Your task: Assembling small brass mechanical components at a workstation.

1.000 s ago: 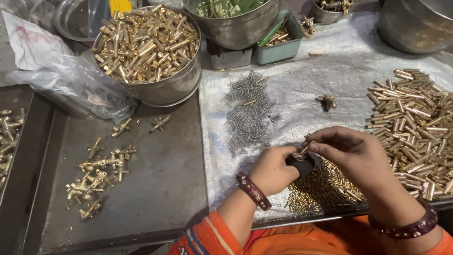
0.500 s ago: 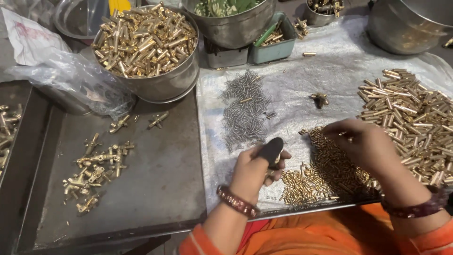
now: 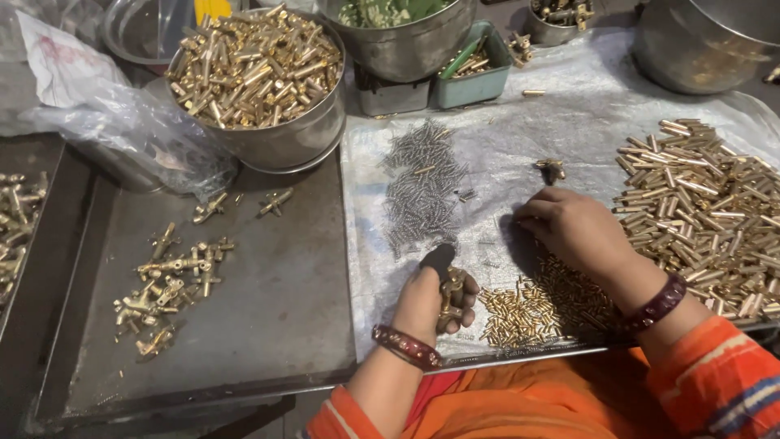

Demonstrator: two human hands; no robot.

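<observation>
My left hand (image 3: 435,299) grips a black-handled tool together with a small brass fitting (image 3: 449,294), just above the tray's near edge. My right hand (image 3: 570,229) lies palm down on the white plastic sheet (image 3: 520,130), its fingertips reaching left toward the pile of small grey screws (image 3: 421,185). A heap of tiny brass pins (image 3: 536,305) lies under and in front of my right wrist. A single brass fitting (image 3: 552,169) sits on the sheet just beyond my right hand.
A big pile of brass tubes (image 3: 705,211) fills the right. A steel bowl (image 3: 264,73) heaped with brass parts stands at back left, beside a plastic bag (image 3: 122,130). Finished brass fittings (image 3: 166,280) lie on the dark tray (image 3: 268,325). More bowls and a green box (image 3: 475,73) stand behind.
My hands have separated: the left one drew back toward me with the tool and fitting, the right one moved from the brass pins toward the grey screws.
</observation>
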